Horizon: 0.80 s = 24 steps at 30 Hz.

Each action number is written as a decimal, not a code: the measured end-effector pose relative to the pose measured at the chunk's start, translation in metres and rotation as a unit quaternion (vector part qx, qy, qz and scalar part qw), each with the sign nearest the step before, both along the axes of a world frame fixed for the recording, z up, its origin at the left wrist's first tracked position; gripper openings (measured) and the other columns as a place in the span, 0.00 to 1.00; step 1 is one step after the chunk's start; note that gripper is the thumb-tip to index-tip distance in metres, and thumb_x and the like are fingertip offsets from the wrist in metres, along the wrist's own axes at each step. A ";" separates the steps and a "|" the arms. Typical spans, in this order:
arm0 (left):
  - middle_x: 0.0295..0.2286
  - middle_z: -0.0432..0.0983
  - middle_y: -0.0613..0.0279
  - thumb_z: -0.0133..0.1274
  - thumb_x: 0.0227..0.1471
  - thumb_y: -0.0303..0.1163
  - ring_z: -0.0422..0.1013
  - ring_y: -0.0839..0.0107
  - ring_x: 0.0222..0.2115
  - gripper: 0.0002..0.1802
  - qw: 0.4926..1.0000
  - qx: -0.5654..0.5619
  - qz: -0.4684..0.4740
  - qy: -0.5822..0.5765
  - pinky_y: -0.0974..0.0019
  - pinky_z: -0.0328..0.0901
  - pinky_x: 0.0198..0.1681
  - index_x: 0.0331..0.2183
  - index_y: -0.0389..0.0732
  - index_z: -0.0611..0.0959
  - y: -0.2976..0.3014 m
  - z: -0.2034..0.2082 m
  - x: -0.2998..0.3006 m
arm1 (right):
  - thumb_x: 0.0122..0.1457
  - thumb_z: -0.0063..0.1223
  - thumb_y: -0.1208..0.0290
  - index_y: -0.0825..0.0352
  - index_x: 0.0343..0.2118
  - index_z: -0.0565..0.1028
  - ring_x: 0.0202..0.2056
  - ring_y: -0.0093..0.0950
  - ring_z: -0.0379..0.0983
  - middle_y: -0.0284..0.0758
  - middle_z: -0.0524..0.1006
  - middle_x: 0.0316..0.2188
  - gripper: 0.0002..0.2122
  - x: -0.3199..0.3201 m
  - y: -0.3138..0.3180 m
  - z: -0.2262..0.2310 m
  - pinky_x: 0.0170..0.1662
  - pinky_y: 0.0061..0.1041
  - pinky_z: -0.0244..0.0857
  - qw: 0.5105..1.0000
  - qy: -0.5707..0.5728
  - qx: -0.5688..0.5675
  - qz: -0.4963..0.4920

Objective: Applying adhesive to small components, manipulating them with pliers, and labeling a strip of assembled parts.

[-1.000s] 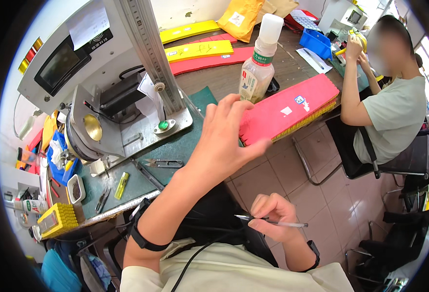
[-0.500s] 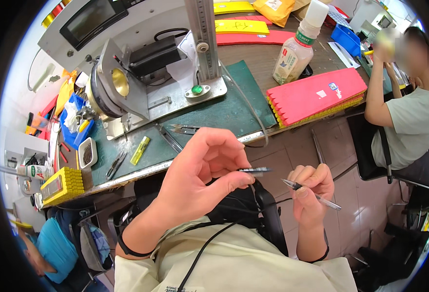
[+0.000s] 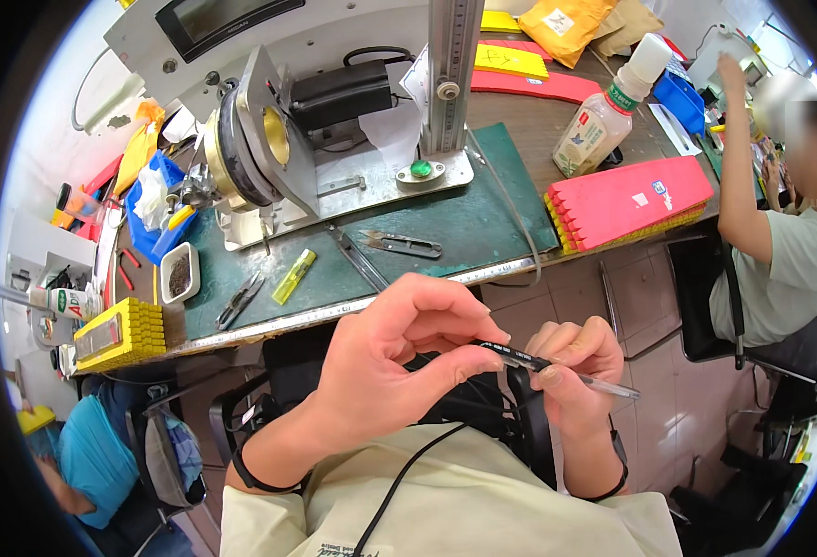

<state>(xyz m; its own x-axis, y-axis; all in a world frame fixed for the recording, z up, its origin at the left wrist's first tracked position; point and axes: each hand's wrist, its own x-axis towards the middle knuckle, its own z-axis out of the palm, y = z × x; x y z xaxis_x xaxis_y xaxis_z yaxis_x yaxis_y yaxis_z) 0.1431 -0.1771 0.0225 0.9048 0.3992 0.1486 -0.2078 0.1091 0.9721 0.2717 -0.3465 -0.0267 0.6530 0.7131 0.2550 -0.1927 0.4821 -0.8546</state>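
My left hand pinches a black pen cap with white print between thumb and fingertips, the other fingers curled above. In my right hand is a pen with a clear barrel, gripped between thumb and fingers with its back end pointing right. Cap and pen are in line, and the cap's open end meets the pen's front at the right fingertips. The pen's tip is hidden there. Both hands are in front of my body, off the bench's near edge.
On the green mat lie thread snips, a yellow-green tube and more cutters. A machine with a round head stands behind. A bottle and stacked red strips are at the right, near a seated person.
My hands have come together, so the cap and the pen's front, apart before, now meet. The view has shifted slightly, and the seated person has raised an arm.
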 end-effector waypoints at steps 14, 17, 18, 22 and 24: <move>0.30 0.78 0.61 0.60 0.54 0.22 0.76 0.75 0.31 0.10 0.998 0.047 0.040 -0.021 0.71 0.72 0.37 0.38 0.35 0.77 0.003 -0.006 -0.025 | 0.44 0.72 0.81 0.65 0.28 0.65 0.23 0.28 0.73 0.37 0.75 0.20 0.19 -0.026 0.029 -0.004 0.26 0.25 0.68 0.999 0.012 -0.019 -0.023; 0.33 0.79 0.60 0.61 0.51 0.21 0.77 0.71 0.31 0.09 0.988 0.136 0.067 0.003 0.70 0.72 0.36 0.37 0.37 0.81 0.023 0.004 -0.051 | 0.41 0.76 0.77 0.67 0.35 0.68 0.29 0.31 0.77 0.41 0.78 0.26 0.23 -0.038 0.035 -0.007 0.32 0.28 0.73 0.993 0.046 -0.084 0.063; 0.35 0.81 0.60 0.62 0.48 0.19 0.78 0.70 0.33 0.10 0.986 0.152 0.070 0.017 0.71 0.72 0.37 0.36 0.37 0.84 0.027 0.013 -0.066 | 0.40 0.76 0.75 0.69 0.39 0.69 0.31 0.33 0.79 0.42 0.79 0.29 0.25 -0.049 0.039 0.002 0.35 0.29 0.74 0.985 0.044 -0.138 0.090; 0.33 0.81 0.59 0.63 0.41 0.15 0.78 0.70 0.31 0.14 0.901 0.310 0.302 -0.032 0.70 0.73 0.35 0.34 0.38 0.86 0.061 0.060 -0.131 | 0.40 0.75 0.77 0.74 0.56 0.61 0.31 0.32 0.78 0.50 0.77 0.43 0.41 -0.055 0.055 0.002 0.36 0.24 0.72 0.971 0.015 -0.146 0.189; 0.31 0.80 0.58 0.63 0.38 0.14 0.76 0.70 0.29 0.12 0.772 0.394 0.498 -0.009 0.71 0.71 0.32 0.30 0.36 0.85 0.073 0.073 -0.157 | 0.44 0.66 0.83 0.73 0.53 0.63 0.31 0.30 0.77 0.51 0.77 0.42 0.31 -0.051 0.054 -0.010 0.36 0.25 0.73 0.968 0.010 -0.159 0.192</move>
<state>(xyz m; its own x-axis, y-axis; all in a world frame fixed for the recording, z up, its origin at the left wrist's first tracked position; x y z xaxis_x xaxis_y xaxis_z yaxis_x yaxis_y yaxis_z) -0.0139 -0.1040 0.0952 0.2010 0.6752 0.7097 0.1780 -0.7376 0.6513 0.2206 -0.2925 -0.0363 0.3273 0.9445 -0.0272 -0.3231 0.0848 -0.9426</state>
